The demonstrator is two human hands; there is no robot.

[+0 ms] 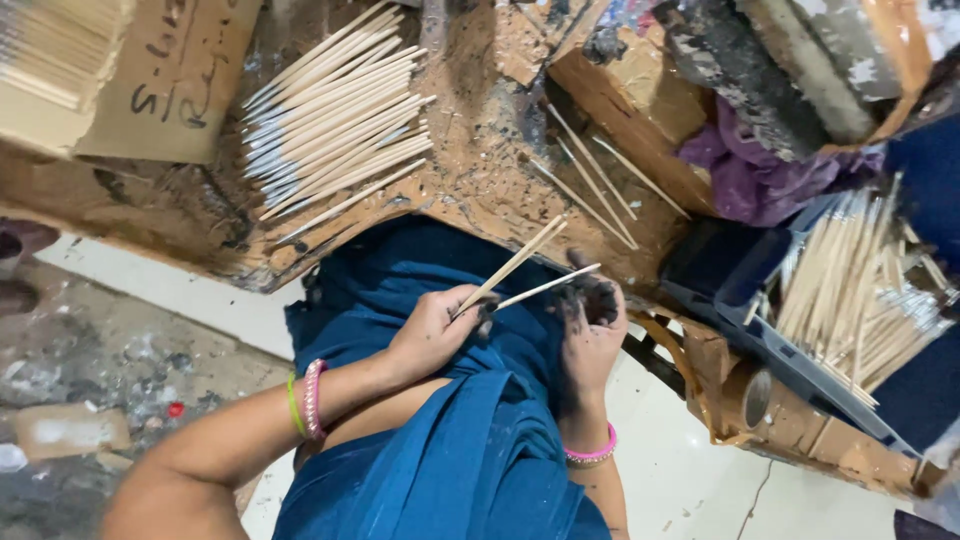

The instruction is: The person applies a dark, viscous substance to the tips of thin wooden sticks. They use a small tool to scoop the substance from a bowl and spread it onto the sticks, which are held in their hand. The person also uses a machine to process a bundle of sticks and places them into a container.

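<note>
Soot hides right hand [592,325] fingertips gripping thin sticks [520,262] with left hand [432,330].

Both hands [430,330] [592,325] curled shut, close together

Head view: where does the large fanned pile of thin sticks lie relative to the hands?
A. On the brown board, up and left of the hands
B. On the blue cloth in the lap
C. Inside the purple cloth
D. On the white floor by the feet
A: the pile rests on the brown board, up and left of the left hand and right hand.
</note>
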